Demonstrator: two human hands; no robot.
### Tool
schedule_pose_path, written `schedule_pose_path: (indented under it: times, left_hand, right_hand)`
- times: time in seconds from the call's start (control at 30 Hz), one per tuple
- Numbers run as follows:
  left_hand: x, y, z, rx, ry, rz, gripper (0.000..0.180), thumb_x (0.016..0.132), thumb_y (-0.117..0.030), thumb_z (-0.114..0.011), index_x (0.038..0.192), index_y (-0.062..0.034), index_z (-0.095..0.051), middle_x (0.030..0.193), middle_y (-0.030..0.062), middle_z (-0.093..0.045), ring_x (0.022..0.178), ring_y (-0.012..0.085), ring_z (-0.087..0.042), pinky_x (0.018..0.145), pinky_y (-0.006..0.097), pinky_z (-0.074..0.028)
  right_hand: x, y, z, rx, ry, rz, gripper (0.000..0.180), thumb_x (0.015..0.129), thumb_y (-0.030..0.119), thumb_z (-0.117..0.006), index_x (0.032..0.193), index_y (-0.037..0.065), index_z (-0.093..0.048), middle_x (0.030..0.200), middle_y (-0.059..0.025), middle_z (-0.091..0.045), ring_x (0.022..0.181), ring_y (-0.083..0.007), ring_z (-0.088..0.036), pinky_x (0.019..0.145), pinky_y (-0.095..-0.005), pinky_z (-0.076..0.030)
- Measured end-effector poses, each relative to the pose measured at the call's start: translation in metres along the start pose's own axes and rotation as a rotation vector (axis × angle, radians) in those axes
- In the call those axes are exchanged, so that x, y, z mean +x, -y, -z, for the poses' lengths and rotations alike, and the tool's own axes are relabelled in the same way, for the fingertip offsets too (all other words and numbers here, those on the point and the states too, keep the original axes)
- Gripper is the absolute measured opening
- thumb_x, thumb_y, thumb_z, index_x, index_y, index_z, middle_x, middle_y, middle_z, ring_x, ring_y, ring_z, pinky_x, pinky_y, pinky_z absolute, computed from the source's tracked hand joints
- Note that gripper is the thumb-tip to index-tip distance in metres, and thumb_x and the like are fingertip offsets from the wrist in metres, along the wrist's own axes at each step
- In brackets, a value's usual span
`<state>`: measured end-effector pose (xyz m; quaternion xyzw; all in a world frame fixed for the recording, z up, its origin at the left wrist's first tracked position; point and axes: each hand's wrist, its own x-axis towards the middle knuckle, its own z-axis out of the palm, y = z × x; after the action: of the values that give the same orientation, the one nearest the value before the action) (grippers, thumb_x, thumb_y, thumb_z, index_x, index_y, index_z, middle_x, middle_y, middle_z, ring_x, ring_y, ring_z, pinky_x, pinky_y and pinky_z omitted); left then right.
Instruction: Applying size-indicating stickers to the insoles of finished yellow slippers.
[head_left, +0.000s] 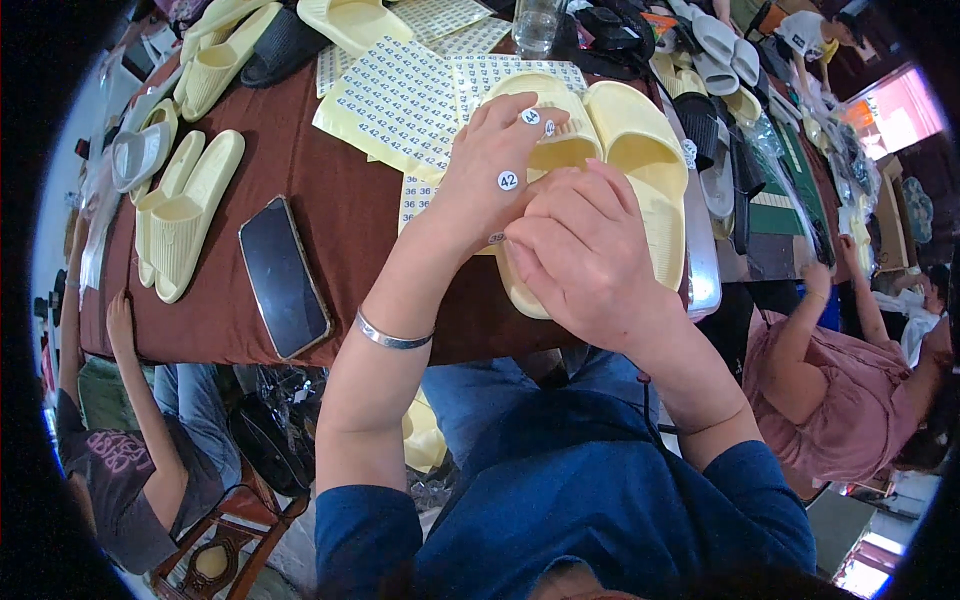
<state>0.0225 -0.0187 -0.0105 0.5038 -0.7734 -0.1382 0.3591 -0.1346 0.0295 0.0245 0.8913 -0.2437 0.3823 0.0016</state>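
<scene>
My left hand [485,165] hovers over a pair of pale yellow slippers [665,215], its back turned up and its fingers loosely spread. Small round white stickers [508,181] with print cling to its back and fingers. My right hand [590,240] is closed beside it, fingers curled in against the left hand's thumb side; whatever they pinch is hidden. Another round sticker shows at the left wrist, near the right knuckles. Beyond my left hand lie sheets of round printed stickers [395,100], overlapping one another and partly under the slippers.
A dark-screened phone [285,278] lies left of my forearm on the brown tablecloth [270,150]. Another yellow slipper pair [185,220] sits farther left. A glass of water [535,30] stands at the back. Black and grey slippers [700,130] crowd the right. People sit on both sides.
</scene>
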Motion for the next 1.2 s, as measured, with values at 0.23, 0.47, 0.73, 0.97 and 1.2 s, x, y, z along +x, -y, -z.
schedule_pose_path:
  times: [0.23, 0.47, 0.73, 0.97, 1.2]
  left_hand:
    - [0.000, 0.002, 0.001, -0.009, -0.019, 0.011, 0.056, 0.079, -0.007, -0.072, 0.134, -0.0132, -0.061, 0.146, 0.0167, -0.045, 0.137, 0.0350, -0.041, 0.113, 0.043, -0.037]
    - [-0.001, 0.000, 0.001, 0.060, -0.016, 0.003, 0.056, 0.079, -0.011, -0.071, 0.134, -0.0131, -0.061, 0.145, 0.0177, -0.046, 0.135, 0.0357, -0.043, 0.112, 0.043, -0.038]
    - [-0.002, 0.002, 0.000, 0.077, -0.026, 0.001, 0.052, 0.082, -0.018, -0.072, 0.133, -0.0130, -0.061, 0.144, 0.0187, -0.046, 0.134, 0.0362, -0.044, 0.111, 0.044, -0.038]
    - [0.001, 0.013, -0.006, 0.043, -0.123, -0.029, 0.049, 0.083, -0.031, -0.076, 0.126, -0.0100, -0.064, 0.134, 0.0191, -0.055, 0.125, 0.0372, -0.051, 0.105, 0.048, -0.041]
    - [0.002, 0.012, -0.001, 0.066, -0.135, -0.058, 0.047, 0.087, -0.031, -0.073, 0.124, -0.0036, -0.065, 0.133, 0.0233, -0.056, 0.129, 0.0379, -0.049, 0.108, 0.045, -0.039]
  right_hand:
    - [0.000, 0.000, -0.002, -0.033, -0.002, 0.029, 0.018, 0.072, 0.006, -0.076, 0.088, 0.007, -0.069, 0.091, -0.0049, -0.061, 0.094, -0.0267, -0.059, 0.096, -0.0467, -0.044]
    - [0.003, -0.001, -0.002, -0.018, 0.034, 0.002, 0.015, 0.071, 0.006, -0.074, 0.085, 0.008, -0.067, 0.089, -0.0056, -0.061, 0.092, -0.0269, -0.060, 0.095, -0.0453, -0.043]
    - [0.003, 0.001, 0.001, 0.019, 0.032, 0.048, 0.013, 0.071, 0.006, -0.074, 0.081, 0.007, -0.066, 0.086, -0.0054, -0.061, 0.089, -0.0260, -0.060, 0.095, -0.0441, -0.043]
    - [0.000, -0.022, 0.041, 0.056, 0.055, 0.025, 0.016, 0.068, -0.001, -0.074, 0.079, 0.007, -0.064, 0.080, -0.0073, -0.060, 0.081, -0.0298, -0.060, 0.084, -0.0455, -0.046]
    - [-0.024, -0.061, 0.118, 0.009, 0.378, -0.208, 0.009, 0.078, 0.002, -0.067, 0.085, 0.001, -0.061, 0.088, -0.0120, -0.061, 0.087, -0.0335, -0.060, 0.080, -0.0409, -0.048]
